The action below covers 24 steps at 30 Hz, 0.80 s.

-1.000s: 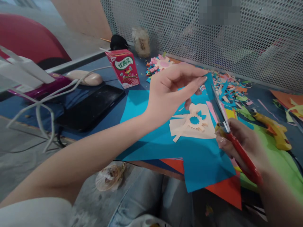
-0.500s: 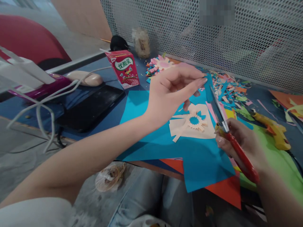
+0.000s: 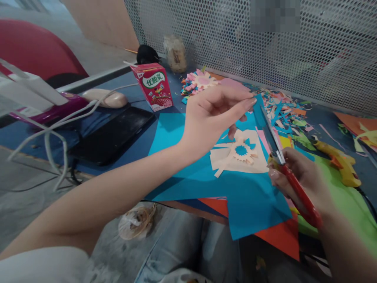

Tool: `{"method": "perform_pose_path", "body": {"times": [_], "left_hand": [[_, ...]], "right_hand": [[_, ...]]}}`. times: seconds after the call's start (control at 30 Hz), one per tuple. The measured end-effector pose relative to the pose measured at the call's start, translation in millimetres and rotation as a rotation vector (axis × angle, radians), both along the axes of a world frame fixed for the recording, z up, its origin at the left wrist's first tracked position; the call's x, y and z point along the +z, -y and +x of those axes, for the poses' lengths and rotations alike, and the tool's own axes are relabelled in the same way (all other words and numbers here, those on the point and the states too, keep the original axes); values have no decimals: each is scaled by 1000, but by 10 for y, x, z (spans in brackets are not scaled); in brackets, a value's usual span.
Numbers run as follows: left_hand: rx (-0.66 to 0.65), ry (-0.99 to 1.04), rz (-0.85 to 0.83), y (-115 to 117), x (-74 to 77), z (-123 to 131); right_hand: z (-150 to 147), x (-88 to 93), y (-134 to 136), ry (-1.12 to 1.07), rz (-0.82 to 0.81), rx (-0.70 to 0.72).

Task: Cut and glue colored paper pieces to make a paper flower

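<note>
Little changed, left hand (image 3: 212, 118) pinching blue scrap (image 3: 258, 107), right hand (image 3: 309, 173) gripping scissors (image 3: 282, 162)

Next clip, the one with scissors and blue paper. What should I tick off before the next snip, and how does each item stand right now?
1. Left hand grips the blue scrap: ok, pinched between thumb and fingers.
2. Right hand holds the scissors: ok, closed round the red handles.
3. Blades on the scrap: ok, they lie along its right edge. How far open: cannot tell.
4. Left fingertips clear of the blade tip: cannot tell, they look very close.
5. Paper flower out of the way: ok, flat on the blue sheet below the hands.
6. Glue gun apart from the hands: ok, lying right of them.
</note>
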State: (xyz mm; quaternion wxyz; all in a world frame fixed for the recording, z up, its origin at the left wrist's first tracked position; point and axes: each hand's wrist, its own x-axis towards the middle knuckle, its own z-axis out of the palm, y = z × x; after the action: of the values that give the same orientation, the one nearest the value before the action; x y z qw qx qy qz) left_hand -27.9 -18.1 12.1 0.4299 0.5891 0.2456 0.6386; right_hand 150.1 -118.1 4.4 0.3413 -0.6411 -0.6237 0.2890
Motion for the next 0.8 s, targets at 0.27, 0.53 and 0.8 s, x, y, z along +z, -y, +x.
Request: {"method": "perform_pose_path", "body": {"times": [0.27,0.53,0.8], "left_hand": [[40,-21,27,12,-20,20],[38,-8,55,-16,-86,23],[19,-21,74,-6,-107,33]], "right_hand": [[36,-31,-23,-13,-4,49],[-34,10,5,-1,-16,-13],[43,-79,-28,41,54,48]]}}
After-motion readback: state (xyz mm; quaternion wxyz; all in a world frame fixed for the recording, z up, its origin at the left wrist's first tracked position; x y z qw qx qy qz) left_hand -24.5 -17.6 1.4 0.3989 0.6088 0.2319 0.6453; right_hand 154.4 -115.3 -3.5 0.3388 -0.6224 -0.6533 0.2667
